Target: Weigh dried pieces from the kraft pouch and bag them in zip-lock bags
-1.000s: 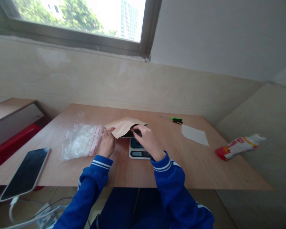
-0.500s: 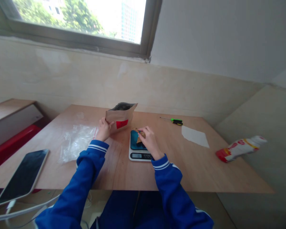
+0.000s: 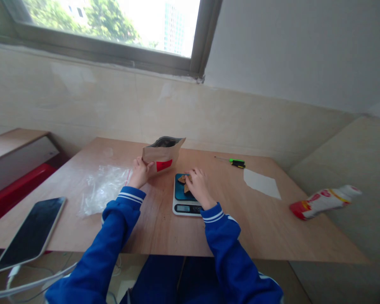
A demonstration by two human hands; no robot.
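Note:
My left hand (image 3: 139, 172) grips the lower left side of a brown kraft paper pouch (image 3: 165, 153) with a red label. The pouch stands with its mouth open and a dark inside. Over a white kitchen scale (image 3: 179, 202) with a blue-green platform, my right hand (image 3: 199, 184) has its fingers bent down around a brown dried slice (image 3: 188, 185). Beside it on the platform lies another brown dried slice (image 3: 181, 180) with dark edges. The scale's display is lit, but its digits are too small to read surely. My right fingers partly cover the slices.
A crumpled clear plastic bag (image 3: 104, 189) lies left of my left hand. A smartphone (image 3: 31, 232) with a cable is at the front left edge. Screwdrivers (image 3: 237, 162), white paper (image 3: 262, 183) and a tilted-looking red-and-white bottle (image 3: 323, 202) are to the right.
My right hand has lowered a brown slice onto the scale's platform, and more of the slices now shows. My left hand keeps its grip on the pouch. The view has shifted slightly.

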